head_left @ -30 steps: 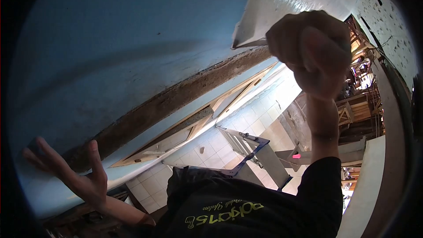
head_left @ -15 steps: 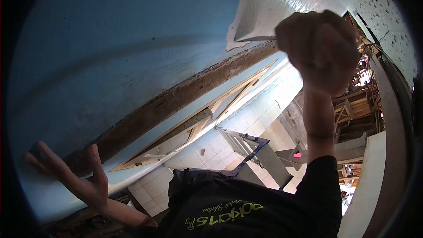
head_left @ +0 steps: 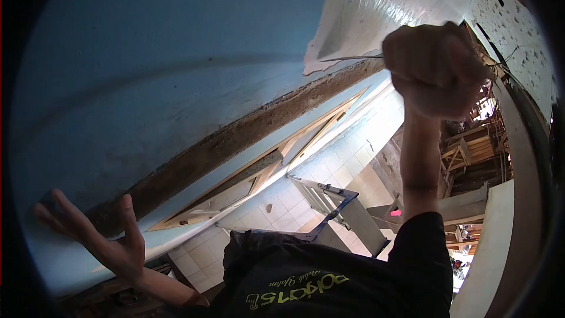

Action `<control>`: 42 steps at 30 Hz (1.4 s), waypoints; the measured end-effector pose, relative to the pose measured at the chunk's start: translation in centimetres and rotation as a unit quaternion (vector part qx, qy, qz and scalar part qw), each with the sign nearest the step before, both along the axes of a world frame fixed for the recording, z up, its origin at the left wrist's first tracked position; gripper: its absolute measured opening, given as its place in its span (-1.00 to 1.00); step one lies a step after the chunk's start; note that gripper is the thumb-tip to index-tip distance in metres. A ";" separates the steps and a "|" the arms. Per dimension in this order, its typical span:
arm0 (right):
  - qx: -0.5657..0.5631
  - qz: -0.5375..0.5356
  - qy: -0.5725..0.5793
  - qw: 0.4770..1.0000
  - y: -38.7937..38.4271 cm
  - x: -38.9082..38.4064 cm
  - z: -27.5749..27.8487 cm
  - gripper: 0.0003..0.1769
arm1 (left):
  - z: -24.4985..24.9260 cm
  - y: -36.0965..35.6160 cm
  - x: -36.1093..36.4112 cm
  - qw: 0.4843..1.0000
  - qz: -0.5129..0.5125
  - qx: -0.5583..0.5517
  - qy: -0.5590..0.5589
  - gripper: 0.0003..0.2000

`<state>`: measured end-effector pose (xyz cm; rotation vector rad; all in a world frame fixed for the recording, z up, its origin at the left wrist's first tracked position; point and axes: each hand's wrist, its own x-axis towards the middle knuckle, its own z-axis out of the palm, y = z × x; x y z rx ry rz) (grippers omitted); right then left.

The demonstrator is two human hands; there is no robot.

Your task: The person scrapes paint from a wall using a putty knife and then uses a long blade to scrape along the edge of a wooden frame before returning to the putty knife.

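High on the right, my right hand (head_left: pixel 432 70) is closed in a fist around a scraper whose handle is hidden inside it. The thin blade of the scraper (head_left: pixel 353 58) juts out to the left, nearly edge-on, over the lower part of a pale bare patch (head_left: pixel 376 9) in the blue-painted wall (head_left: pixel 176 35). My left hand (head_left: pixel 109 235) is at lower left with its fingers spread, against the wall beside the dark ledge (head_left: pixel 235 135).
A wooden-framed opening (head_left: pixel 276 165) runs below the ledge. Far below, a stepladder (head_left: pixel 347 212) stands on the tiled floor (head_left: pixel 282 200). Stacked timber (head_left: pixel 471 147) and a pale beam (head_left: pixel 488 247) lie to the right.
My right hand has shifted slightly down and to the right with the scraper, whose blade now shows thinner. My left hand has stayed in place.
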<state>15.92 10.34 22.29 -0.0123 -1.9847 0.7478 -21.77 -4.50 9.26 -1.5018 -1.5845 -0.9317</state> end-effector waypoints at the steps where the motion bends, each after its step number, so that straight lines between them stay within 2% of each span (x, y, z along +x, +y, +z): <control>1: -0.028 0.030 0.001 0.999 0.6 0.3 -0.1 -0.66 | 0.0 0.0 0.0 1.000 0.001 0.000 0.001 -0.19; 2: -0.070 0.028 -0.006 0.997 1.0 0.5 -0.8 -0.66 | 0.0 0.0 0.0 1.000 0.000 0.000 0.002 -0.19; 3: -0.057 0.001 0.022 0.998 0.6 0.2 -0.9 -0.65 | 0.0 0.0 0.2 1.000 0.001 0.001 -0.002 -0.19; 5: -0.033 0.067 0.044 0.996 0.7 0.5 -0.4 -0.64 | 0.3 0.1 0.5 1.000 -0.004 0.004 -0.004 -0.20; 6: -0.017 0.066 0.029 0.997 0.7 0.9 -0.2 -0.65 | 0.2 0.1 0.2 1.000 0.001 0.003 -0.005 -0.20; 9: 0.086 -0.106 -0.028 0.990 2.0 2.5 -0.8 -0.65 | -0.1 -0.1 -0.3 1.000 0.014 -0.004 -0.009 -0.20; 10: -0.121 0.052 0.040 0.990 1.7 2.3 -0.6 -0.66 | -0.1 -0.2 -0.2 1.000 0.016 -0.006 -0.011 -0.20; 11: -0.058 0.065 0.042 0.995 1.7 2.7 -0.4 -0.66 | 0.0 -0.1 -0.1 1.000 0.015 -0.010 -0.012 -0.21; 14: -0.024 0.088 0.014 0.996 2.4 3.6 -0.1 -0.68 | 0.3 0.0 0.6 1.000 0.014 -0.009 -0.011 -0.21; 16: -0.071 0.025 -0.027 0.997 2.3 3.7 -0.5 -0.69 | 0.4 0.0 0.7 1.000 0.012 -0.008 -0.012 -0.21; 18: 0.018 0.026 -0.002 1.000 1.7 4.0 0.2 -0.73 | 0.4 0.2 0.8 1.000 0.010 -0.005 -0.011 -0.21; 19: 0.057 -0.098 0.014 0.993 1.7 3.7 -0.6 -0.74 | 0.2 0.2 0.6 1.000 0.012 -0.004 -0.010 -0.21; 21: 0.085 -0.138 0.025 0.987 1.8 3.4 -1.3 -0.80 | 0.3 0.0 0.5 1.000 0.016 -0.006 -0.008 -0.21; 23: 0.068 0.029 0.013 0.997 2.5 3.8 -0.5 -0.86 | 0.3 0.1 0.7 1.000 0.017 -0.008 -0.010 -0.21; 25: 0.173 0.008 -0.016 0.985 2.4 5.1 0.5 -0.89 | 0.3 0.1 0.8 1.000 0.021 -0.008 -0.009 -0.21; 27: 0.111 -0.006 -0.003 0.994 2.6 4.7 -0.6 -0.89 | 0.3 -0.1 0.7 1.000 0.022 -0.010 -0.008 -0.20; 28: 0.056 -0.023 0.049 0.997 3.0 3.9 -2.0 -0.87 | 0.4 0.0 0.8 1.000 0.018 -0.008 -0.008 -0.20; 29: 0.066 -0.020 -0.030 0.997 2.5 4.4 -0.6 -0.86 | 0.3 0.1 0.9 1.000 0.015 -0.004 -0.011 -0.20; 32: 0.054 0.047 -0.013 0.997 1.2 4.9 1.0 -0.82 | 0.3 0.1 0.8 1.000 0.014 -0.003 -0.009 -0.20; 34: 0.085 -0.048 -0.017 0.995 1.9 4.6 -0.3 -0.76 | 0.2 0.0 0.7 1.000 0.021 -0.006 -0.011 -0.19; 36: -0.005 -0.051 0.000 0.999 1.9 3.9 -0.8 -0.69 | 0.1 0.0 0.7 1.000 0.024 -0.005 -0.010 -0.19; 39: -0.003 -0.012 0.021 1.000 0.1 3.4 0.1 -0.69 | 0.2 0.2 0.6 1.000 0.020 -0.001 -0.002 -0.19; 42: 0.065 -0.082 -0.083 0.991 1.5 2.6 -0.6 -0.70 | 0.1 0.0 0.8 1.000 0.019 -0.002 -0.009 -0.20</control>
